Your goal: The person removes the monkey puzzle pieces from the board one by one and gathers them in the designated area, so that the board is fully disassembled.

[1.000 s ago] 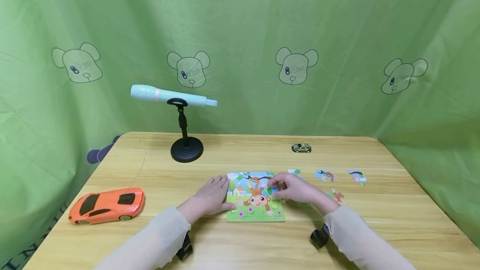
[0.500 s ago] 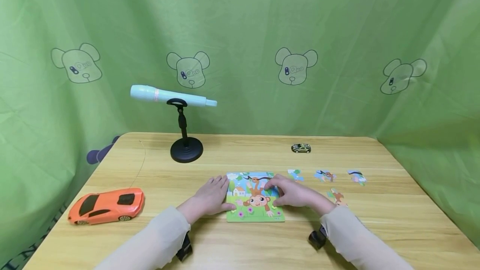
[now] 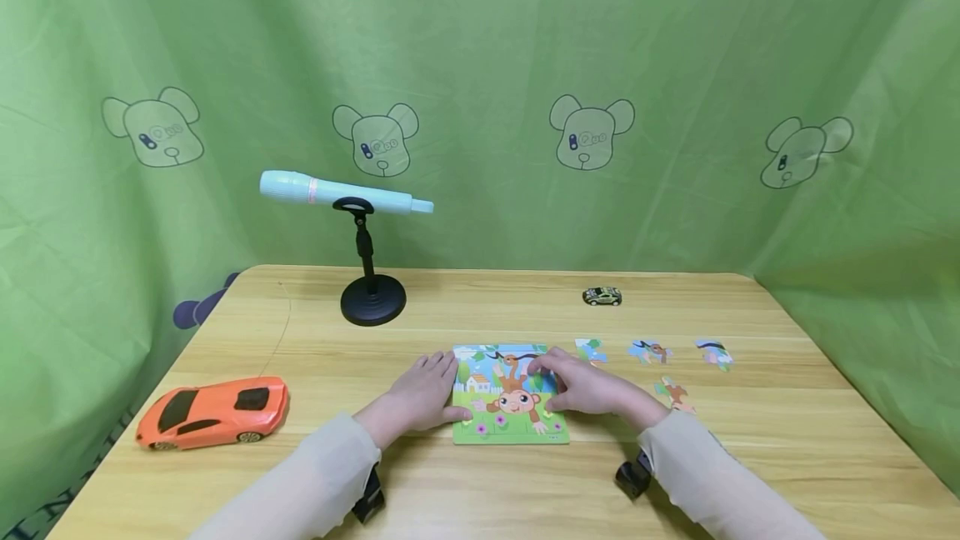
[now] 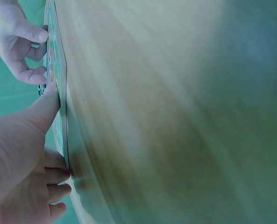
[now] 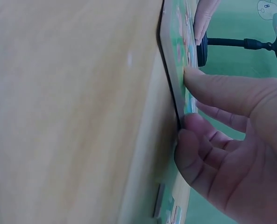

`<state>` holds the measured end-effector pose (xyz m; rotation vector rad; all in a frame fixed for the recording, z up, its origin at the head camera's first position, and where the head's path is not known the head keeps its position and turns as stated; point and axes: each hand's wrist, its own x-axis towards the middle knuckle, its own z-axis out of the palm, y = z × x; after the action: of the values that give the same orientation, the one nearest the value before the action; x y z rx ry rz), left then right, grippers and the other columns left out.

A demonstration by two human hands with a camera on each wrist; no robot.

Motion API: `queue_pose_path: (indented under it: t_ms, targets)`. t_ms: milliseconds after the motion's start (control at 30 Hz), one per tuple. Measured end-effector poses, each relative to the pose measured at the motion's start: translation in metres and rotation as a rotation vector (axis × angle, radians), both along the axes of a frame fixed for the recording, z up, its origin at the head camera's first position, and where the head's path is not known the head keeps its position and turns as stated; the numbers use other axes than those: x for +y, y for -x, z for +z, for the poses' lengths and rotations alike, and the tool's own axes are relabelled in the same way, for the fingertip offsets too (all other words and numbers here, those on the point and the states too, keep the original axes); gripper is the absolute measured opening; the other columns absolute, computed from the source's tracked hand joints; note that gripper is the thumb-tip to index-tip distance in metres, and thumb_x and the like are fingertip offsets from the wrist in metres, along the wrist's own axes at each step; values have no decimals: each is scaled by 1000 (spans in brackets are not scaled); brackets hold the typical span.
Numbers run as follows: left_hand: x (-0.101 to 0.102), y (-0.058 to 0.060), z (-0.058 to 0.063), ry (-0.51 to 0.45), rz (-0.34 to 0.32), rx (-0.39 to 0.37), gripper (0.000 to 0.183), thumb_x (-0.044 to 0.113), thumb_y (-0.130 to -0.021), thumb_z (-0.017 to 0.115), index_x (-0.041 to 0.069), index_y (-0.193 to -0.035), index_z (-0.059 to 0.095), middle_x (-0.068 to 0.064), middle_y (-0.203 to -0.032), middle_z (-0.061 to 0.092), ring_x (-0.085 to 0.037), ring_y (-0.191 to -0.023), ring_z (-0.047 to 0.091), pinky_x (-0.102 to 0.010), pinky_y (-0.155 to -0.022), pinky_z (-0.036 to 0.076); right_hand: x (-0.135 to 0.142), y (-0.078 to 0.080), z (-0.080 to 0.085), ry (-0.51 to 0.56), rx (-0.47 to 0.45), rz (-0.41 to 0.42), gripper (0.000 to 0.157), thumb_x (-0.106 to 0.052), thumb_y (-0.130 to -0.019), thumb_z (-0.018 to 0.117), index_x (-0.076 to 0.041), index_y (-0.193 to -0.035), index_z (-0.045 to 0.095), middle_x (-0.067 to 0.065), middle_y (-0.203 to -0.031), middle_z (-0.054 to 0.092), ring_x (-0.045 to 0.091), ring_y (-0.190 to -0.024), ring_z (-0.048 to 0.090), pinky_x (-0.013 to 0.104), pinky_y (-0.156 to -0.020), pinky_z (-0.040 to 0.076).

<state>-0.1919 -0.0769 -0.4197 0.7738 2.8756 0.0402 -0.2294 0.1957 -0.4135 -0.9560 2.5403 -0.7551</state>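
Note:
A square jigsaw puzzle [image 3: 502, 427] with a cartoon monkey, a house and flowers lies flat on the table. My left hand [image 3: 423, 394] rests along its left side, fingers extended, the thumb tip over its face near the lower left. At the right side, my right hand [image 3: 581, 382] touches the puzzle with thumb and index fingertip apart on the picture. In the right wrist view, the thumb [image 5: 213, 88] lies on the face while other fingers bend loosely by the board's edge. The right hand hides part of the puzzle's right side.
Loose puzzle pieces lie to the right: a blue and green one [image 3: 591, 350], one with a branch [image 3: 651, 352], one farther right [image 3: 714, 354] and a brown one [image 3: 675, 395]. Behind stand a small toy car [image 3: 602, 297] and a microphone [image 3: 375, 196] on a stand. An orange car [image 3: 213, 412] sits left.
The right hand has shifted slightly left onto the puzzle, its thumb now on the face, uncovering more of the loose pieces. It stays there over the last half second. The left hand keeps its place.

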Motion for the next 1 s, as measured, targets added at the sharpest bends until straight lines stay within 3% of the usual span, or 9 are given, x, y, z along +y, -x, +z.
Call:
queue_pose_path:
  t_ms: [433, 667, 833, 1000]
  targets:
    - [0, -1, 2, -9, 2, -5, 84, 58, -87, 46, -5, -141, 29, -18, -146, 26, -30, -134, 24, -40, -109, 19, -1, -1, 0, 25, 30, -5, 41, -8, -81, 70, -3, -119, 54, 5, -96, 40, 15, -69, 41, 26, -59, 39]
    - [0, 0, 1, -8, 5, -8, 85, 59, -87, 46, -5, -141, 29, -18, -146, 26, -30, -134, 24, -41, -109, 19, -1, 0, -1, 48, 29, -14, 39, -7, -79, 71, -11, -114, 55, 5, -97, 43, 18, -72, 42, 29, -60, 39]
    - [0, 0, 1, -6, 8, -9, 85, 59, -87, 46, -4, -141, 29, -18, -147, 26, -30, -134, 24, -40, -109, 19, 0, 0, -1, 58, 46, 7, 36, -3, -80, 68, -11, -112, 54, 1, -84, 49, 15, -69, 43, 28, -59, 40]
    - [0, 0, 2, 0, 5, -8, 85, 59, -87, 46, -4, -141, 29, -17, -147, 26, -30, -134, 24, -40, -109, 19, 1, -1, -1, 68, 32, -6, 22, 0, -82, 63, -10, -101, 55, -2, -75, 49, 13, -66, 45, 27, -56, 42]
